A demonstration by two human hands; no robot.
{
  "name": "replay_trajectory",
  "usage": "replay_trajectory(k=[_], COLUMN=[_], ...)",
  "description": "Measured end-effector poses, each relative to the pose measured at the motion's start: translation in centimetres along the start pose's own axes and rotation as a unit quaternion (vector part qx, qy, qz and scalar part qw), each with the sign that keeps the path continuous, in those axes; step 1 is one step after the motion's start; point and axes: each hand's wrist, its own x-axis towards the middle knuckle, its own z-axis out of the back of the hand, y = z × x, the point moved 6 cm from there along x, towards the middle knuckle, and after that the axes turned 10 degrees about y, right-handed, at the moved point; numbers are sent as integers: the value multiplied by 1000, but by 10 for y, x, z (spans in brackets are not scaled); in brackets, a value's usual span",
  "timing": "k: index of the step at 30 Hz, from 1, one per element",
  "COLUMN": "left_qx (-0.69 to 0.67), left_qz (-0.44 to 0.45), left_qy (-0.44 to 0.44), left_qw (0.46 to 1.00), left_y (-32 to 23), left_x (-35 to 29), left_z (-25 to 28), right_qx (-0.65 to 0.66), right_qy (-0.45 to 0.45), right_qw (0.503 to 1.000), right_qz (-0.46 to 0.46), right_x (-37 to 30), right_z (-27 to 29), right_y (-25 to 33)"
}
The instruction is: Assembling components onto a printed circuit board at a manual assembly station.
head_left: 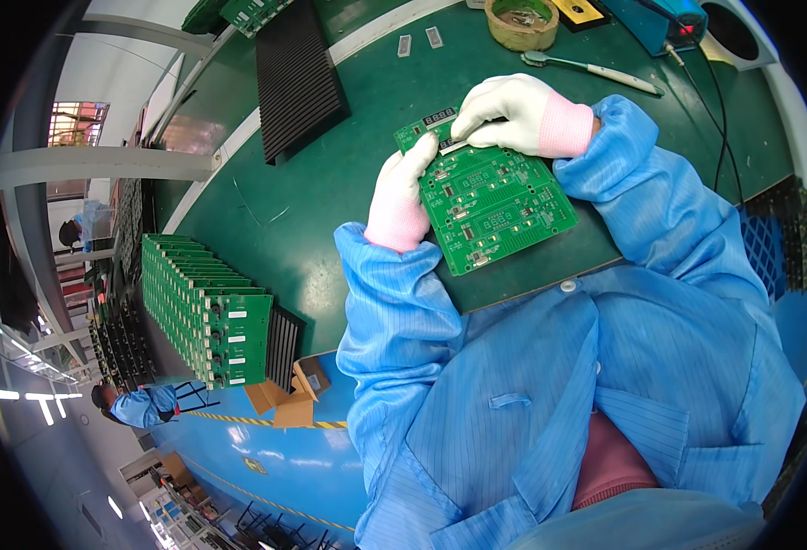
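A green circuit board (pixel 504 215) lies on the green mat in front of me, tilted slightly. My left hand (pixel 402 192), in a white glove with a pink cuff, grips its left edge, thumb near the upper part. At the top of the board sits a black digit display (pixel 439 116). Just below it, the gloved fingers of my right hand (pixel 512 115) close on a second digit display (pixel 450 145), partly hidden by the fingertips. Lower on the board, printed outlines for more displays show bare.
Two small loose displays (pixel 434 38) lie on the green mat (pixel 321 229) beyond the board. A black ribbed rack (pixel 298 78) stands far left; another holds several upright boards (pixel 206 312). A brush (pixel 596 71), a round tub (pixel 521 26) and a blue device (pixel 656 23) are at the far right.
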Motion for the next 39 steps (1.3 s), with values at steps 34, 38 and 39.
replay_trajectory(k=[34,38,39], left_qx=[189,338,413], left_qz=[-57,-121,-136], left_qy=[-98,-125,-171], left_qw=[975,925,884], left_y=[-7,-10,-16], left_x=[-3,-4,-8], left_z=[6,2,-4], right_qx=[-121,304,344], right_qy=[-44,-14,-2], right_qw=[991,946,928], right_qz=[-34,-113,-144], right_x=[0,-5,-6], right_z=[0,7,6], right_y=[20,10,6])
